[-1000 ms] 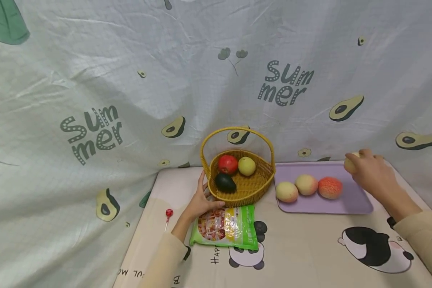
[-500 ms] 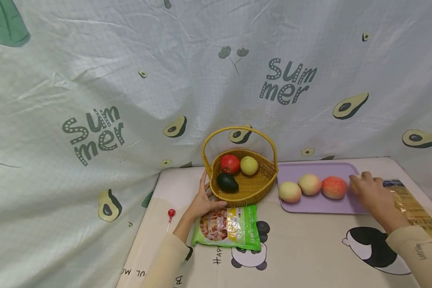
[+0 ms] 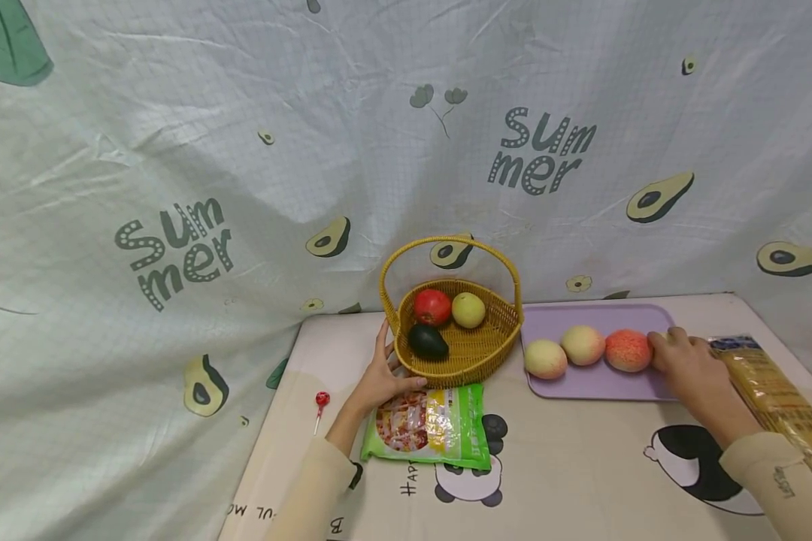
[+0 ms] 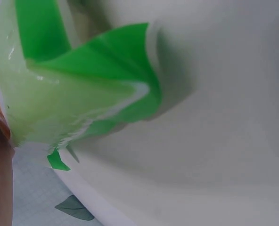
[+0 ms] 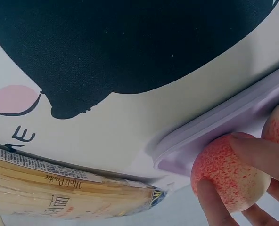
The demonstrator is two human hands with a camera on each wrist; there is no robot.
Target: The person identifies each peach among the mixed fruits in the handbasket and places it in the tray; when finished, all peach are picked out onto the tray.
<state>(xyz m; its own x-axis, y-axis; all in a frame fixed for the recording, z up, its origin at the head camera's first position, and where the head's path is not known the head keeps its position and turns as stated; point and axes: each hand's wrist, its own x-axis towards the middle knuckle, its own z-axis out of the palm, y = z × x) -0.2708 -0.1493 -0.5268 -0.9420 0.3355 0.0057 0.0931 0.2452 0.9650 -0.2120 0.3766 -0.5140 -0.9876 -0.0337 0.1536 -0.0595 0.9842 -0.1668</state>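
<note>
In the head view, my left hand (image 3: 380, 378) rests against the left side of a yellow wicker basket (image 3: 477, 368), fingers spread along its outside and thumb at the front. Inside lie a red apple-like fruit (image 3: 432, 306), a pale green round fruit (image 3: 468, 310) and a dark avocado (image 3: 428, 342). My right hand (image 3: 693, 372) is at the right end of a purple tray (image 3: 602, 389). Its fingers and thumb grip a red-speckled peach (image 5: 231, 174), mostly hidden in the head view. Beside it on the tray sit a redder peach (image 3: 628, 351) and two paler peaches (image 3: 583, 345).
A green food packet (image 3: 429, 428) lies in front of the basket; its corner fills part of the left wrist view. A red lollipop (image 3: 321, 402) is at the left. Right of the tray lies a pack of pasta (image 5: 69, 188). A patterned curtain (image 3: 352, 150) hangs behind.
My right hand has come down and leftward with the peach, from the tray's back right corner to beside the redder peach. The pasta pack has come into view. My left hand stays at the basket.
</note>
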